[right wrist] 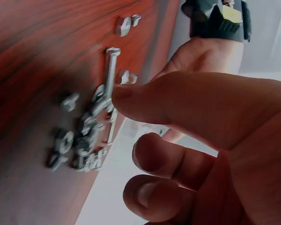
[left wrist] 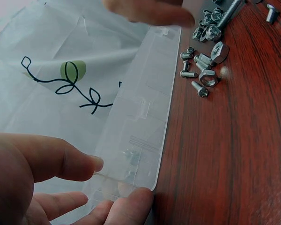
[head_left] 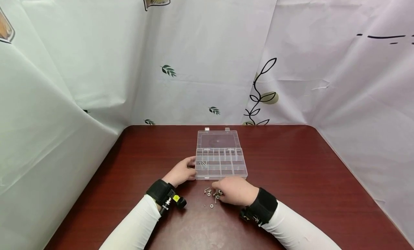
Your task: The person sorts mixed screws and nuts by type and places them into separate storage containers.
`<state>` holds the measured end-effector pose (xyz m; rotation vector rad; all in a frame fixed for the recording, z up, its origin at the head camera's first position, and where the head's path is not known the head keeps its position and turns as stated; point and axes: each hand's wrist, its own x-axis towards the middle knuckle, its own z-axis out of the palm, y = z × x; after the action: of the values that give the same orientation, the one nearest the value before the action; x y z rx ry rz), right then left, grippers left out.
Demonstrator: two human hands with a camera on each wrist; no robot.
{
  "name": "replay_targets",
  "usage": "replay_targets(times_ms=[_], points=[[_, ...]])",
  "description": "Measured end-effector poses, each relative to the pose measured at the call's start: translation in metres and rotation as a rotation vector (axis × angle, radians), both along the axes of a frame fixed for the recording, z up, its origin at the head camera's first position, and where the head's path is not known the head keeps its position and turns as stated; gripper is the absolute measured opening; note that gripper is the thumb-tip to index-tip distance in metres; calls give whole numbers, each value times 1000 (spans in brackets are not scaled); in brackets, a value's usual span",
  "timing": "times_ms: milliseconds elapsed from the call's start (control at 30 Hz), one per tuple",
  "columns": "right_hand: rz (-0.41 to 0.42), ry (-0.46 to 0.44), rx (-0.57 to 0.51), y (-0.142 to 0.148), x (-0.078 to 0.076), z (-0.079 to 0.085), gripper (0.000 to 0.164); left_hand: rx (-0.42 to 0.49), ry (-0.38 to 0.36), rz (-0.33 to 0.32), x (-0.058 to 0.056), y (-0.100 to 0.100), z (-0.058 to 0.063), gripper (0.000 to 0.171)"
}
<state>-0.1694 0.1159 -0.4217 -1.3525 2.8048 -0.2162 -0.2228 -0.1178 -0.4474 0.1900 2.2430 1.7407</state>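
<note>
While the left hand [head_left: 180,173] braces the left end of the compartment box [head_left: 226,167] with loose, spread fingers, the right hand [head_left: 237,191] is over loose hardware in front of the box; whether it pinches anything I cannot tell. The step looks like picking out pieces; next probably calls for a fine fingertip pinch. I count at least two hex nuts [left wrist: 219,52] before the box, overlapping machine screws [left wrist: 200,89] beyond counting, seemingly three long screws [head_left: 203,163] inside its left part, and two latches [head_left: 207,129] behind.
</note>
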Motion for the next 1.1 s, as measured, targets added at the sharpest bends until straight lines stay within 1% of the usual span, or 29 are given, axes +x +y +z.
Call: replay_targets(times_ms=[167,433,733,967,1100], points=[[40,-14,-16,-3,4,1,16,2,3,8,0,1,0,70],[43,34,-15,-6,7,-6,13,-10,0,17,0,1,-3,70],[46,80,-32,-10,8,-10,15,2,8,22,0,0,-4,71],[62,135,-39,-12,8,-11,23,0,13,15,-1,0,-4,71],[76,128,-49,-10,7,-11,24,-1,14,21,0,2,-3,71]])
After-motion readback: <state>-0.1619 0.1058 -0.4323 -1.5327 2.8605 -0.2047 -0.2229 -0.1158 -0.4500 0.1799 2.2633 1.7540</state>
